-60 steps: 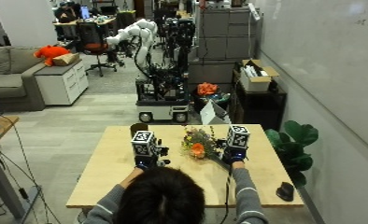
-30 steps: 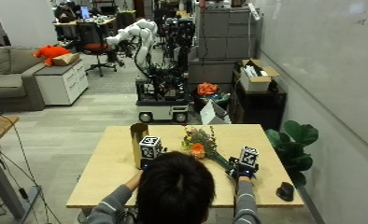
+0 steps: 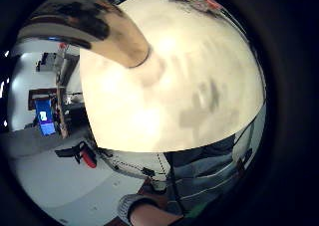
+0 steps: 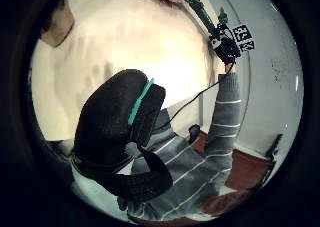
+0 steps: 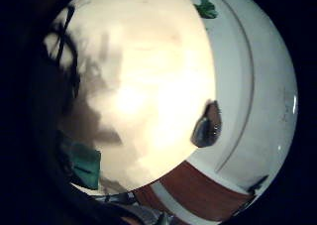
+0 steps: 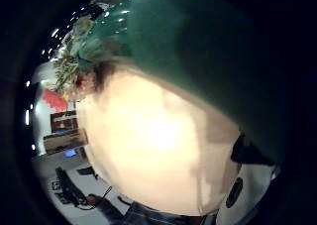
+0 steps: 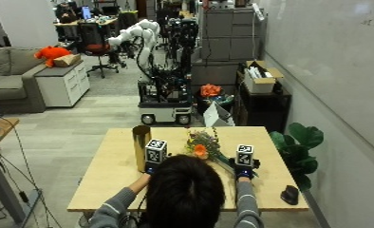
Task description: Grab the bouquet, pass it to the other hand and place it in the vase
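The bouquet (image 7: 202, 145), orange and yellow flowers on a green wrapped stem, lies across the middle of the wooden table (image 7: 111, 185). My right hand (image 7: 242, 170) grips the stem's end, and the left thumb side view shows the right hand (image 4: 227, 47) closed round the stem (image 4: 205, 18). The green wrap (image 6: 198, 51) fills the right thumb side view, with the blooms (image 6: 74, 66) beyond it. The tall brass vase (image 7: 141, 147) stands upright on the table's left. My left hand (image 7: 151, 166) sits just right of the vase (image 3: 99, 24), holds nothing, and no finger curls into its palm views.
A black mouse-like object (image 7: 290, 194) lies at the table's near right corner, also seen as a dark object (image 5: 207, 126) near the edge. A potted plant (image 7: 297, 142) stands beside the table's right side. A wheeled robot cart (image 7: 165, 102) stands beyond the far edge.
The right hand has drawn back toward me with the stem's end over the last second, then eased slightly left. The left hand has stayed beside the vase.
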A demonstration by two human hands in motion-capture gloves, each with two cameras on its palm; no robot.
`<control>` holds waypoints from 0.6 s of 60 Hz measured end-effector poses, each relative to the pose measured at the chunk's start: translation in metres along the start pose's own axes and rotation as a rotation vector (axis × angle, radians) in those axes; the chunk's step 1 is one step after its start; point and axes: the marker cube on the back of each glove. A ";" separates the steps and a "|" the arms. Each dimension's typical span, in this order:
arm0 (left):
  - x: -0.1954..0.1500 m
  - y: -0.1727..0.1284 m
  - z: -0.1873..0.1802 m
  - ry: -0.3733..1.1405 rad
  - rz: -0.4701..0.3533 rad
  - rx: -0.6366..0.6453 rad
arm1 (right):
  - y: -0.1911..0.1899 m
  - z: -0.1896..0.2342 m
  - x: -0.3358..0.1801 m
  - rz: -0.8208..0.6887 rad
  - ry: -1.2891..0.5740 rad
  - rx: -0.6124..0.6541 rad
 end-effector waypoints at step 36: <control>-0.022 -0.032 -0.026 0.032 -0.006 0.125 | -0.009 -0.075 -0.017 0.152 -0.441 0.662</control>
